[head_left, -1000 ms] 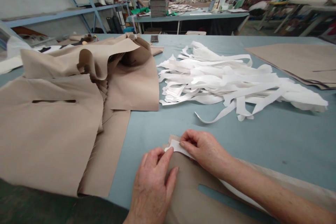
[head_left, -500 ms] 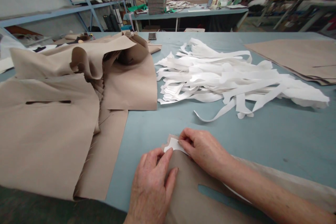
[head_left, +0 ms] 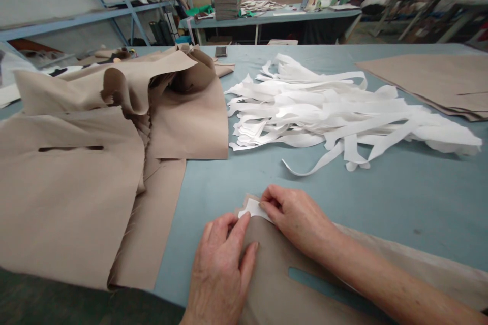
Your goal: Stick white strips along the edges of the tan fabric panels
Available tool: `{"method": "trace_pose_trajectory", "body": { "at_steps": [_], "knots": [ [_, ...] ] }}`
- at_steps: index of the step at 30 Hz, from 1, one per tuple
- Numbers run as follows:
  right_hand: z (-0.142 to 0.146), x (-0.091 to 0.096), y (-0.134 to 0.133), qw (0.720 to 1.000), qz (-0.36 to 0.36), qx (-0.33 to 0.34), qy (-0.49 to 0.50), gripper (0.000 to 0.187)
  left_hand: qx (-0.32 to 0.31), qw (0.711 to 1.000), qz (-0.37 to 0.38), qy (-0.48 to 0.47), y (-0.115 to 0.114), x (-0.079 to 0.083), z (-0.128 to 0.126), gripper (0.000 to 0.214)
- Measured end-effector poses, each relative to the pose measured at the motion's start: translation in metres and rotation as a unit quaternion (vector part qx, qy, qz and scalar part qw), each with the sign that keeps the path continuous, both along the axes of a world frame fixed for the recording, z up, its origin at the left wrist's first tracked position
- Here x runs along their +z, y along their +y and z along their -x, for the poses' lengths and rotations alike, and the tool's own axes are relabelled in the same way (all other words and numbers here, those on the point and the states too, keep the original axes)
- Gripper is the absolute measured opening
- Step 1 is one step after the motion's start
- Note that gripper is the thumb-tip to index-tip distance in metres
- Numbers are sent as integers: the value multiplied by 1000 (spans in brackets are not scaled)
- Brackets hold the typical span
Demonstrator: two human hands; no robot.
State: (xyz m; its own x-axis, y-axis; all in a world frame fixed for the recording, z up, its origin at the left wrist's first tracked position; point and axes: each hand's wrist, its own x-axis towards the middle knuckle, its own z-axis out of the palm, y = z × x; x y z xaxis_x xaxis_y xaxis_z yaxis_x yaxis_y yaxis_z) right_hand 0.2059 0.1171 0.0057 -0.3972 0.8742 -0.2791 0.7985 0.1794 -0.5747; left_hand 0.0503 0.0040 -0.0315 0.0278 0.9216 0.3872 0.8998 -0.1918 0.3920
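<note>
A brown fabric panel (head_left: 267, 259) with a long cut-out slot lies at the front of the table. Along its upper edge runs a white strip (head_left: 253, 207), its notched end showing between my hands. My left hand (head_left: 221, 264) rests on the panel's left edge, fingers apart, the index fingertip touching the strip. My right hand (head_left: 305, 216) is closed, thumb and index finger pinching the strip just right of that end. The right forearm hides part of the panel and strip.
A pile of loose white strips (head_left: 305, 111) lies beyond my hands. Heaped brown fabric (head_left: 68, 188) covers the left side, overhanging the front edge. More brown panels (head_left: 430, 76) lie far right. A small dark box (head_left: 221, 52) sits at the back edge.
Both hands stay almost in place on the strip and panel. In the background at left, a person has shifted to the left.
</note>
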Motion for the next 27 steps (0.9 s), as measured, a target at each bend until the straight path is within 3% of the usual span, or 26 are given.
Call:
{"method": "trace_pose_trajectory", "body": {
  "at_steps": [27],
  "knots": [
    [0, -8, -5, 999, -40, 22, -16, 16, -14, 1000, 8, 1, 2, 2, -1, 30]
  ]
}}
